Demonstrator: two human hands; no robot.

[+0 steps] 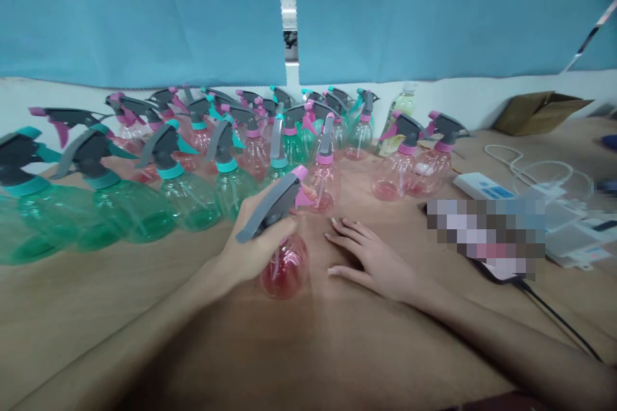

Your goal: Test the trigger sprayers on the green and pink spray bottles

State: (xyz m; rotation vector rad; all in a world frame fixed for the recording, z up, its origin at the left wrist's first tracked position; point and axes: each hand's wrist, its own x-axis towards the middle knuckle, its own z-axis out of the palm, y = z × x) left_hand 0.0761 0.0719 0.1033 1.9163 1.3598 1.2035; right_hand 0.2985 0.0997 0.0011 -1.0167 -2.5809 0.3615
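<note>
My left hand (pixel 263 234) is wrapped round the neck of a pink spray bottle (pixel 285 270) with a grey and pink trigger head; the bottle stands upright in front of me. To its right, my right hand (pixel 369 257) rests near the tabletop with its fingers spread and nothing in it. Just beyond the hands is another pink spray bottle (pixel 324 186). A row of green spray bottles (pixel 190 199) with turquoise collars runs off to the left, and more pink and green ones stand behind it. Two pink spray bottles (pixel 391 173) stand together at the right.
On the brown table (pixel 231 347) at the right lie a phone (pixel 486 244) with a black cable, a white power strip (pixel 482 186), clear plastic pieces (pixel 578 244) and a thin white cord. A brown box (pixel 540 112) and a labelled bottle (pixel 402 109) are further back.
</note>
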